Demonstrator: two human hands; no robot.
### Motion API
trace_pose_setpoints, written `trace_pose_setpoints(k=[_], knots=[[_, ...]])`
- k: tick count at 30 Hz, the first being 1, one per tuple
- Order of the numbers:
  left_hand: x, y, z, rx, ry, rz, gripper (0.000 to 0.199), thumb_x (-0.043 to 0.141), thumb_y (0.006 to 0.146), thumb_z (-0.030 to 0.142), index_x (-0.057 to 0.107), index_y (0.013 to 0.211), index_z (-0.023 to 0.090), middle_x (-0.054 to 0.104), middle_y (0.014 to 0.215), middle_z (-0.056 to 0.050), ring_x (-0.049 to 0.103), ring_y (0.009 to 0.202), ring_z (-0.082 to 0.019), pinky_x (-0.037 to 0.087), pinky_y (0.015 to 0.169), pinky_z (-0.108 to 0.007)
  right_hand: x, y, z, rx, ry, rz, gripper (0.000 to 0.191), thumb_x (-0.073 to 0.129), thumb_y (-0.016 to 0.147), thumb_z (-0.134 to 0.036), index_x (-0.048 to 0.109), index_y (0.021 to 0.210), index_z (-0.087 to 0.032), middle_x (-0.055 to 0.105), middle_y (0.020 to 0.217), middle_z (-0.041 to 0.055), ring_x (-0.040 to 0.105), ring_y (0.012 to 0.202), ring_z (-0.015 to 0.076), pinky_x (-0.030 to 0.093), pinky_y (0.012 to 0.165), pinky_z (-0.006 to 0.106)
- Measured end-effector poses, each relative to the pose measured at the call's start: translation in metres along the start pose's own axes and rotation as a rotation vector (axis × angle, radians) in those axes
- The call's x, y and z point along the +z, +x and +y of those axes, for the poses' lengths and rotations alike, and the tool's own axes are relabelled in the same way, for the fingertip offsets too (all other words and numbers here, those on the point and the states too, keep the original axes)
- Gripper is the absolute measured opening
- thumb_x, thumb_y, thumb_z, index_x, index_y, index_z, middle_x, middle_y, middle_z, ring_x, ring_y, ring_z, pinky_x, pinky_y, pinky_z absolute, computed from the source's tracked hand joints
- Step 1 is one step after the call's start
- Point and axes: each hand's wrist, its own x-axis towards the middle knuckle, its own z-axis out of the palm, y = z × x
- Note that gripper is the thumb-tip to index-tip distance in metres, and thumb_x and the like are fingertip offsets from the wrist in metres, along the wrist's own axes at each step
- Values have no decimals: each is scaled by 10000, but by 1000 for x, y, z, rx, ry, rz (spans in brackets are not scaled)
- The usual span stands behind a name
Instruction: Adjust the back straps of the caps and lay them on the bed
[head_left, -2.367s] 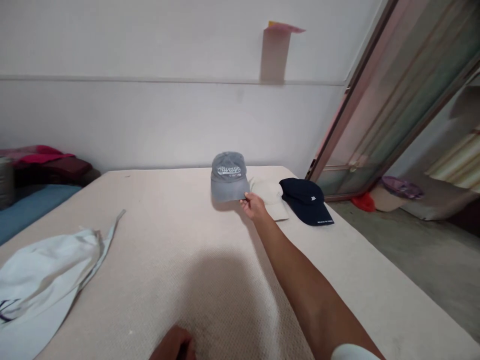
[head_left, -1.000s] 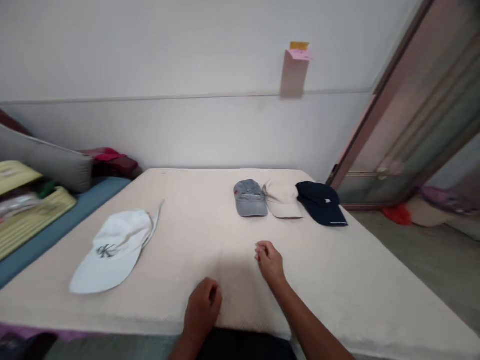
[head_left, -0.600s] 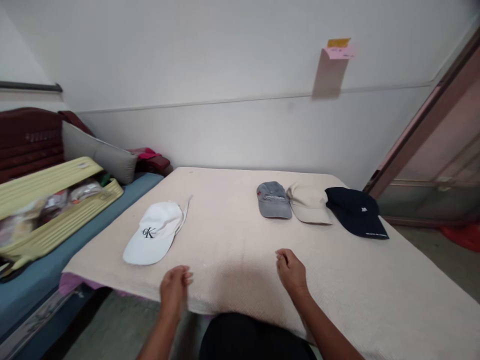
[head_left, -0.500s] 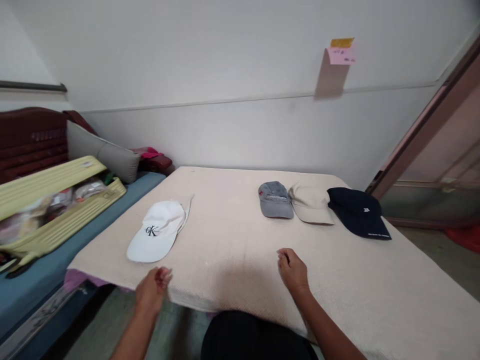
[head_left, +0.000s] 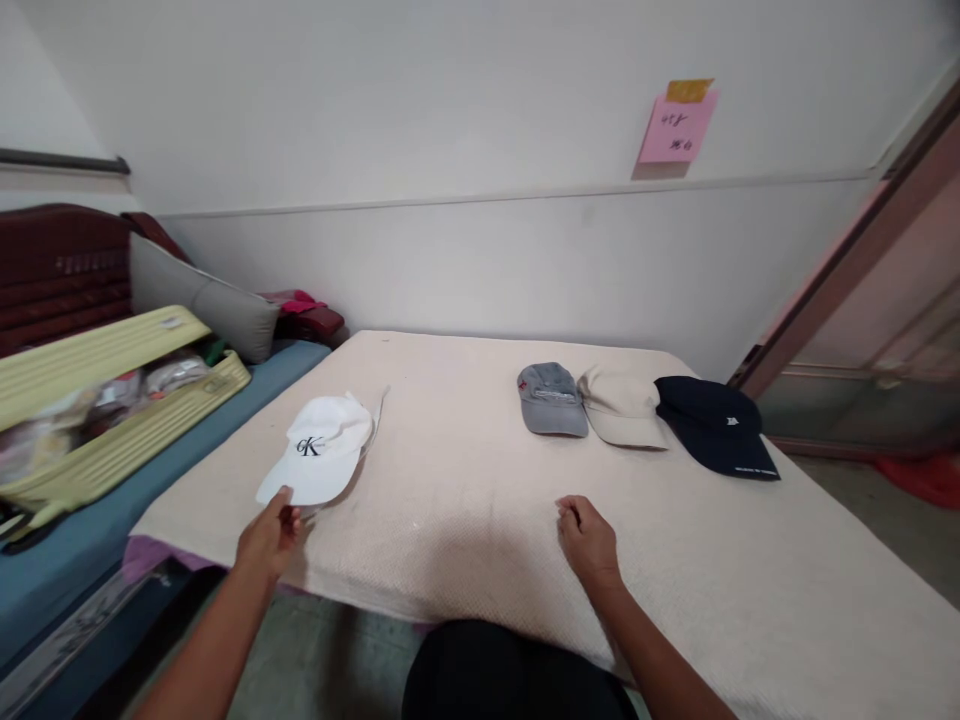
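Your dark clothing (head_left: 510,675) comes right up to the near edge of the table (head_left: 450,470). Just in from that edge, right of the middle, your right hand (head_left: 590,542) is curled into a loose fist with nothing visible in it. Your left hand (head_left: 262,540), by the near left corner, pinches the brim of the white cap (head_left: 330,432), which is close to the left edge. Only that one spot is held, so a quick tug could let the brim slip out or the soft crown sag. Its loose strap (head_left: 381,407) might fold under if the cap is dragged. Toward the far right corner, the grey cap (head_left: 553,402), beige cap (head_left: 621,408) and navy cap (head_left: 712,425) make a close row; bumping one would probably skew its neighbour. The navy cap is nearest the right edge, so a shove that way could drop it.
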Motion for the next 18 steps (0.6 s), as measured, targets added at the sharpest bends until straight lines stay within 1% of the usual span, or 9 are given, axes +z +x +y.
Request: trace_pose_setpoints(k=[2,4,6,8,11,14,15,17,18], knots=[[10,0,5,-9,-29,-43,197,591,883,248,603,1048,141,643,953,-37,622,710,-131,542,584,-278,0,0,-1,9,23,2,203,445,773,-299,601,843,-189,674,817,74,599,768,239,422,732,331],[20,-3,13,16,-83,-85,134,585,886,217,613,983,129,642,854,-11,595,610,-98,515,511,-230,0,-1,-2,23,56,5,201,452,762,-303,606,829,-191,672,818,74,596,776,241,420,741,335],[28,-14,20,84,-160,-130,73,562,886,137,625,923,134,649,778,15,583,558,-74,504,487,-190,0,-1,-3,44,102,12,196,465,746,-304,612,816,-195,669,819,71,588,781,239,414,754,336],[35,-33,25,162,-237,-193,147,541,863,59,647,902,153,681,757,26,607,571,-69,519,509,-165,-1,0,-4,75,159,20,186,486,721,-305,619,799,-201,662,814,64,578,790,236,406,763,335],[41,-75,25,235,-312,-306,214,588,806,55,680,949,185,738,827,15,653,648,-96,548,544,-173,-3,5,-9,149,275,14,156,532,666,-308,623,744,-209,645,769,49,559,780,231,402,733,325],[47,-126,14,251,-342,-399,277,661,768,111,686,1023,216,757,944,-5,679,734,-132,559,549,-186,-3,3,-23,262,439,-32,156,582,635,-344,608,701,-205,613,674,31,546,695,215,401,642,311],[50,-144,8,244,-349,-426,300,673,766,129,684,1049,225,756,984,-13,685,762,-143,560,544,-187,-3,-2,-31,301,509,-64,186,595,641,-373,604,706,-200,608,650,29,548,660,207,399,607,305],[54,-180,-8,209,-367,-466,348,680,773,161,669,1109,255,746,1063,-13,690,843,-157,564,560,-182,-3,-22,-52,368,667,-156,290,602,674,-461,611,747,-181,626,648,43,568,609,196,402,554,295],[56,-197,-17,176,-360,-471,368,690,770,176,664,1125,267,744,1077,-11,690,874,-164,576,608,-194,-5,-35,-64,390,749,-214,357,594,698,-513,622,786,-168,649,681,63,593,615,199,416,550,297]])
